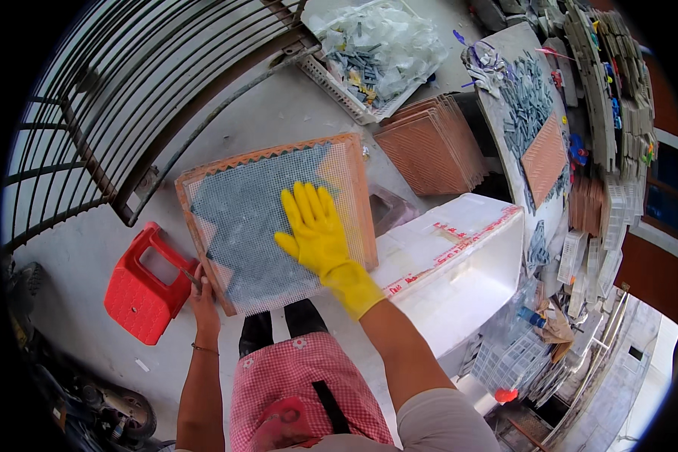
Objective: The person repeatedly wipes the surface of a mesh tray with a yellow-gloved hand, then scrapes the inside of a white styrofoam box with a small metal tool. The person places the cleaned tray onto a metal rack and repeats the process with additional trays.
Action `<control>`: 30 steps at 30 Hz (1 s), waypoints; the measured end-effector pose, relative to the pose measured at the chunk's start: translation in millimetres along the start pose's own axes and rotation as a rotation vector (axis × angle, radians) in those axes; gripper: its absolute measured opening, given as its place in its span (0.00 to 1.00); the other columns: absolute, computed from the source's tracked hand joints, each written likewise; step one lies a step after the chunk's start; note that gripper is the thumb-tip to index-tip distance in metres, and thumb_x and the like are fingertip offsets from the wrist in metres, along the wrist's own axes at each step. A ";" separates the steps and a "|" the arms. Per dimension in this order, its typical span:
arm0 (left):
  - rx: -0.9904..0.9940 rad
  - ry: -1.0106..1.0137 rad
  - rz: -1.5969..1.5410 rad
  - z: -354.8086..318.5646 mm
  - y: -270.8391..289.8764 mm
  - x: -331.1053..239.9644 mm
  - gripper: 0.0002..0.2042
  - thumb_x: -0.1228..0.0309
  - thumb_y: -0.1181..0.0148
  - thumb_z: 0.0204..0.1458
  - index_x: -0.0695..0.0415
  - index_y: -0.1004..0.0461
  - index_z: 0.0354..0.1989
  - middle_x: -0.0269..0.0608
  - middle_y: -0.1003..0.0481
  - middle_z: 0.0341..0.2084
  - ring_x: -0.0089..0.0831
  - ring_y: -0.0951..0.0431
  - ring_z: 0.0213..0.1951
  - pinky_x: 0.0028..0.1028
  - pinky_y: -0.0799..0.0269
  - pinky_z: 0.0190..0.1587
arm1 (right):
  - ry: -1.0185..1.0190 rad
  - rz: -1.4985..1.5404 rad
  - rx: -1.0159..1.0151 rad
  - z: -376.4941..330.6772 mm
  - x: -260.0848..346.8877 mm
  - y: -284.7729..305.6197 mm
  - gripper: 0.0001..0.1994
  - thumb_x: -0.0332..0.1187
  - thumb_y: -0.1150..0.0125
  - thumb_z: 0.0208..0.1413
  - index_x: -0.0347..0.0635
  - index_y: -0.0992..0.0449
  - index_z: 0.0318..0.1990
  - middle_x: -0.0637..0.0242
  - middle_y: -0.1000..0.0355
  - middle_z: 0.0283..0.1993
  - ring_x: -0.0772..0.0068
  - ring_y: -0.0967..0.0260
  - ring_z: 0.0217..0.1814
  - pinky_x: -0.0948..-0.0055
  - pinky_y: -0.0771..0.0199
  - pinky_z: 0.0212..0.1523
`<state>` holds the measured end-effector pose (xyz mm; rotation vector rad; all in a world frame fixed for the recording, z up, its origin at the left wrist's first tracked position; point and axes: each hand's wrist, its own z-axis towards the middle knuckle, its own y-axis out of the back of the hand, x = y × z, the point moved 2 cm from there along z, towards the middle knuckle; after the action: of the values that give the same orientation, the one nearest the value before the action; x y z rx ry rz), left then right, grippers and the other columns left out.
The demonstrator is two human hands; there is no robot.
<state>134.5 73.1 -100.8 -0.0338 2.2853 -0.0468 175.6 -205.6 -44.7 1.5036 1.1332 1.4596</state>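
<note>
My right hand [314, 233], in a yellow glove [352, 285], lies open and flat, palm down, on white mesh [230, 203]. It has hold of nothing; the fingers point away from me, the thumb spread to the left. The mesh covers a square orange panel [365, 207] in front of me, just beyond my knees, with blue-grey filling showing through and a zigzag border along the far edge.

My left hand [203, 295], bare, is at the panel's near left edge, fingers bent. I cannot tell how firmly it grips, or what the dark shape beside the fingertips is.

A red stool [139, 297] stands just left of the panel. Right of it is a white foam box [448, 264], its open side facing right. Beyond the box is a stack of orange tiles [429, 147]; farther right, a table [497, 94] carries many grey pieces [523, 105]. At the top is a crate [335, 89] of plastic film [399, 45]; at upper left, a metal rack [188, 98]. I wear a pink checked apron [297, 369].
</note>
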 end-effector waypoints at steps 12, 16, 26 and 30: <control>0.040 -0.029 0.022 3.6 2.8 6.0 0.24 0.65 0.59 0.58 0.62 0.50 0.60 0.39 0.44 0.57 0.29 0.44 0.57 0.25 0.49 0.57 | 0.215 0.212 -0.227 90.3 9.9 -10.7 0.31 0.49 0.50 0.47 0.44 0.42 0.58 0.59 0.48 0.63 0.60 0.55 0.66 0.62 0.67 0.66; 0.067 -0.021 -0.064 5.0 -4.0 2.3 0.22 0.69 0.58 0.57 0.61 0.49 0.60 0.37 0.43 0.57 0.27 0.43 0.57 0.25 0.49 0.58 | 0.205 0.090 -0.315 96.6 -45.8 6.9 0.32 0.52 0.54 0.49 0.42 0.42 0.58 0.55 0.47 0.61 0.57 0.53 0.64 0.60 0.63 0.65; 0.040 -0.058 0.027 4.9 -8.3 -0.6 0.27 0.61 0.58 0.57 0.64 0.52 0.60 0.41 0.45 0.57 0.31 0.46 0.58 0.27 0.52 0.58 | 0.077 0.131 0.048 -71.6 39.0 -24.8 0.31 0.51 0.54 0.51 0.44 0.45 0.60 0.56 0.48 0.62 0.58 0.54 0.65 0.60 0.65 0.66; 0.044 -0.031 0.052 4.7 -4.0 0.4 0.24 0.64 0.57 0.57 0.62 0.50 0.60 0.38 0.42 0.55 0.27 0.42 0.55 0.23 0.48 0.56 | 0.006 0.108 -0.056 -41.2 16.8 -17.1 0.33 0.53 0.53 0.49 0.45 0.44 0.60 0.55 0.48 0.62 0.56 0.54 0.65 0.59 0.65 0.65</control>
<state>137.8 69.0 -104.1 0.0478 2.2525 -0.0682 132.4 -186.9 -51.8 1.5430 1.0205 1.5565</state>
